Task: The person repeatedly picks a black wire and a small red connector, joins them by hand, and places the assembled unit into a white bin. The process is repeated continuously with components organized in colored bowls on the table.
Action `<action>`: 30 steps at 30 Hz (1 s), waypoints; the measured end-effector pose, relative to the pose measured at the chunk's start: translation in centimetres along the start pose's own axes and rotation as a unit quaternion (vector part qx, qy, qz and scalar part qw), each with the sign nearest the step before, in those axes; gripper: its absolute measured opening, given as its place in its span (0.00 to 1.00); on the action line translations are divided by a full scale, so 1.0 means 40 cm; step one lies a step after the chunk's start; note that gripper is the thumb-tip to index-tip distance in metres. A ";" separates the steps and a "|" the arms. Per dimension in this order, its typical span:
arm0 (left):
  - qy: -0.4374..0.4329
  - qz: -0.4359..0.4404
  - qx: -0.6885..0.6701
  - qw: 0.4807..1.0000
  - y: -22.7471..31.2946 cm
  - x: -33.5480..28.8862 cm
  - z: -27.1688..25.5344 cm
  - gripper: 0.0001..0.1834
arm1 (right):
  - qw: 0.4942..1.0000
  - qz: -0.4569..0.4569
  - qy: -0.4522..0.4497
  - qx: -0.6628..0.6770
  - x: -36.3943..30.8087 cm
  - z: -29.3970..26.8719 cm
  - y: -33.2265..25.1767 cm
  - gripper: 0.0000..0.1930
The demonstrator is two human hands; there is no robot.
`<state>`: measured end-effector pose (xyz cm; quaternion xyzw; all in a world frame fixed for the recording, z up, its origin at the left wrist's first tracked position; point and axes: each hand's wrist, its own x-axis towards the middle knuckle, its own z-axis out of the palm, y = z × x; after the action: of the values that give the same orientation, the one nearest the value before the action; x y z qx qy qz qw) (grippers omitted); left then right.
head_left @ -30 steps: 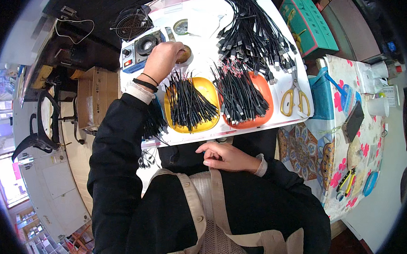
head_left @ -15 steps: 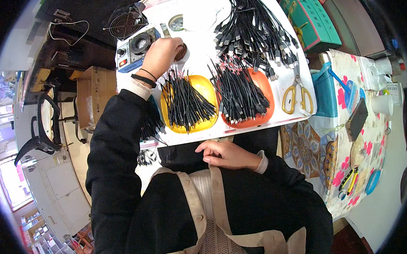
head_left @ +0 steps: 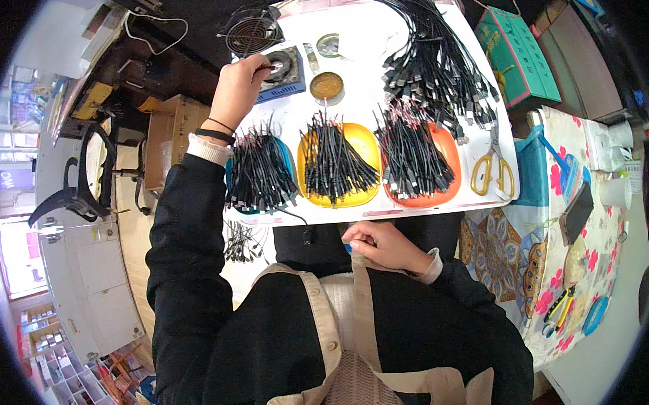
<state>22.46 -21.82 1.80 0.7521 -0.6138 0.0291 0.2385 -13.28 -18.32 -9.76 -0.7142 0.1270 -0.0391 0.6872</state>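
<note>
Pinching above a round well point(head_left: 287, 68), 11 o'clock

So the left hand point(head_left: 240, 87) is over a blue box point(head_left: 280, 90) at 11, fingertips drawn narrow; can't tell what's between them, if anything. Right hand point(head_left: 391, 246) is at 4, loosely curled by the apron strap point(head_left: 362, 273); can't tell if it's holding something.

Black cables point(head_left: 258, 173) lie in a blue tray point(head_left: 287, 152) at 10, a yellow tray point(head_left: 364, 146) near 12 and an orange tray point(head_left: 445, 143) at 2, I guess for easy reach. Same with the tin point(head_left: 327, 86), just beside the box.

Blue tray's cables run roughly 12 to 6, thin ends at 12, chunky ends toward 6. Yellow's slant 11 to 5.
</note>
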 end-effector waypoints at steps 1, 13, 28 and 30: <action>0.006 0.005 0.011 1.000 -0.015 0.003 -0.003 0.04 | 1.000 0.015 -0.005 0.003 0.001 0.002 0.002 0.10; -0.077 0.038 0.146 0.985 -0.104 0.074 0.050 0.05 | 0.999 0.013 -0.035 0.018 0.006 -0.009 0.039 0.11; -0.136 0.080 0.292 0.943 -0.072 0.103 0.066 0.06 | 1.000 0.003 -0.009 0.011 0.000 -0.011 0.030 0.10; -0.103 0.055 0.237 0.965 -0.065 0.090 0.045 0.05 | 1.000 0.004 -0.004 -0.024 -0.010 -0.010 0.018 0.09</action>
<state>25.34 -25.45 0.57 0.7509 -0.6512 0.1094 -0.0127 -13.86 -18.64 -10.40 -0.7298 0.1284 -0.0302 0.6708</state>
